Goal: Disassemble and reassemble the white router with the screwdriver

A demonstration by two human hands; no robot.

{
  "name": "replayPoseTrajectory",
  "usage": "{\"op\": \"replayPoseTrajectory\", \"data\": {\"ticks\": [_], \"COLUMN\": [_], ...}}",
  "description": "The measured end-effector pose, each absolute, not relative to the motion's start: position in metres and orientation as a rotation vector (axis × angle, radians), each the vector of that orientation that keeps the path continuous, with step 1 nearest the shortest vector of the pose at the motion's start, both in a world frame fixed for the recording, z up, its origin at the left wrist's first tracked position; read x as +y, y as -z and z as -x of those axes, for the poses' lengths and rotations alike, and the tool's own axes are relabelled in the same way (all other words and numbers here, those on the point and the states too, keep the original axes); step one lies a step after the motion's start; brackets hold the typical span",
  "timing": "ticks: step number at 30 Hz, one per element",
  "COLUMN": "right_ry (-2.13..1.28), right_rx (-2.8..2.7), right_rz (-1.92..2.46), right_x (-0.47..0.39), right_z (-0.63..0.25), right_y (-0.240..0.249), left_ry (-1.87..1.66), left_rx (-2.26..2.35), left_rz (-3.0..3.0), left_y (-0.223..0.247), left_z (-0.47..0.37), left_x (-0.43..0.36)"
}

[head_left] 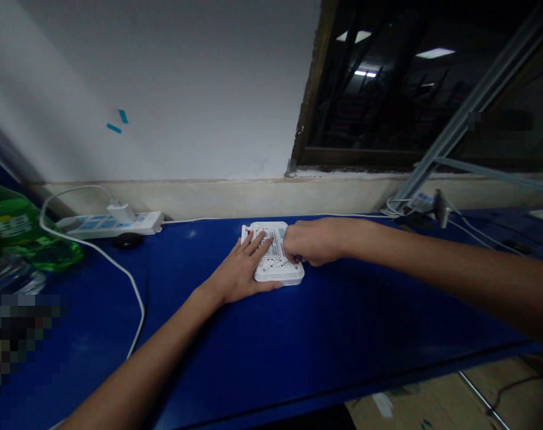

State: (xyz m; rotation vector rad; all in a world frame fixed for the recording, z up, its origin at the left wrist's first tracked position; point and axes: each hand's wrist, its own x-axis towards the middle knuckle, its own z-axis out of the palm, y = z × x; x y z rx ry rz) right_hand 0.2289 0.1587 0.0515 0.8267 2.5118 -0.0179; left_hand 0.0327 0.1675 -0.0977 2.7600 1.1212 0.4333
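Observation:
A white rectangular device (278,272) with rounded corners and rows of small holes lies flat on the blue table (271,346), near the wall. Across its left side rests my left hand (242,269), fingers spread over the top and thumb along the near edge. My right hand (313,240) is closed in a fist over the device's right side. Something small and dark shows under its curled fingers, too hidden to make out.
A white power strip (152,223) with a plugged-in charger and a black round object (126,240) sit at the left. Green bottles (22,230) stand far left. Cables and a phone-like object (441,209) are at the right back.

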Motion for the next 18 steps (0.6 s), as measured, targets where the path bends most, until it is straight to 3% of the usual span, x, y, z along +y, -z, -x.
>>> {"op": "replayPoseTrajectory", "data": {"ticks": [5, 13, 18], "right_ry": [0.01, 0.464, 0.174], "right_rx": [2.419, 2.075, 2.294], "right_rz": [-0.812, -1.422, -1.099], "right_x": [0.162, 0.156, 0.154], "right_z": [-0.229, -0.211, -0.227], "right_y": [-0.049, -0.051, -0.05], "left_ry": [-0.428, -0.443, -0.418], "left_rx": [1.117, 1.111, 1.116], "left_rz": [-2.762, -2.74, -2.742], "left_y": [0.097, 0.097, 0.095], "left_z": [-0.033, -0.032, -0.032], "left_x": [0.167, 0.167, 0.166]}}
